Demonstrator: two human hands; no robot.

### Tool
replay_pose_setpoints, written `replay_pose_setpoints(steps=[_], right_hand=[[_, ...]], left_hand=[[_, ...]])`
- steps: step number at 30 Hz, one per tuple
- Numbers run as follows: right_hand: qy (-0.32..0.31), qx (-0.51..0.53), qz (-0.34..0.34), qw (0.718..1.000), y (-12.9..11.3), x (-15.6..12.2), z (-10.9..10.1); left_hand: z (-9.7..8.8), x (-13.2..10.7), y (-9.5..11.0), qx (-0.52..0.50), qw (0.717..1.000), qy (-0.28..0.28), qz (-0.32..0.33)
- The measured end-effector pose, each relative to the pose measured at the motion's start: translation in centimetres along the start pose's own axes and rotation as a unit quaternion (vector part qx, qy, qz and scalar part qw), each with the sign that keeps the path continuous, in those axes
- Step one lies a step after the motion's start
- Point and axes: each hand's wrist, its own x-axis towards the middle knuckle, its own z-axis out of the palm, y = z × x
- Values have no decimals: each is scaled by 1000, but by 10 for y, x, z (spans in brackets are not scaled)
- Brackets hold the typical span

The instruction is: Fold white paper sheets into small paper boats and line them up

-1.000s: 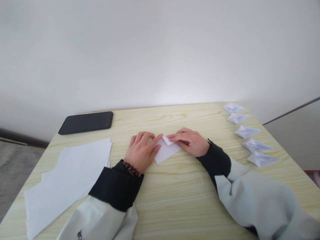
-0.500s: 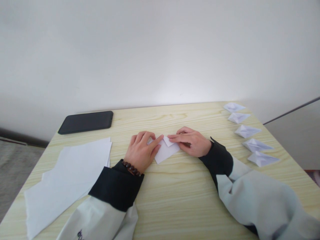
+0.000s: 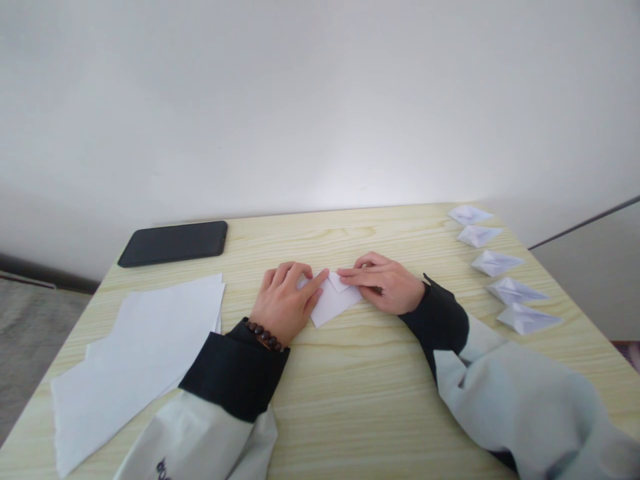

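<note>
A small folded sheet of white paper (image 3: 330, 307) lies flat on the table between my hands, with a small corner flap turned over at its far edge. My left hand (image 3: 283, 299), wearing a dark beaded bracelet, holds the paper's left side, its index fingertip pressing at the flap and its thumb along the sheet. On the right side, my right hand (image 3: 390, 285) presses the flap with its fingertips, the thumb tucked below. Parts of the paper's left and right edges are hidden under the fingers.
Several folded paper boats (image 3: 511, 291) stand in a row along the right side of the wooden table (image 3: 345, 400). Loose white sheets (image 3: 145, 340) overlap at the left. Behind them lies a black phone (image 3: 173, 244). A white wall (image 3: 320, 107) rises at the table's far edge.
The whole view has shifted very slightly. Both hands keep their hold on the folded paper, and the right fingertips sit slightly farther right along the flap.
</note>
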Motion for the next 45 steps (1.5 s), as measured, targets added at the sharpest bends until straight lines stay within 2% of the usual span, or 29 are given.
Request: replay_pose_setpoints(steps=[21,31,38,45], right_hand=[[-32,-45,0,998,-5,-1,-1],[-13,-90,52,994,-19,-5,-2],[-69,-125,115,983,-28,10,-2],[-59,-134,111,983,-25,6,-1]], left_hand=[[-3,2,3,20,1000,-6,-1],[-4,3,7,12,1000,8,-26],[-6,7,13,26,999,10,-29],[-4,5,16,45,998,25,-39]])
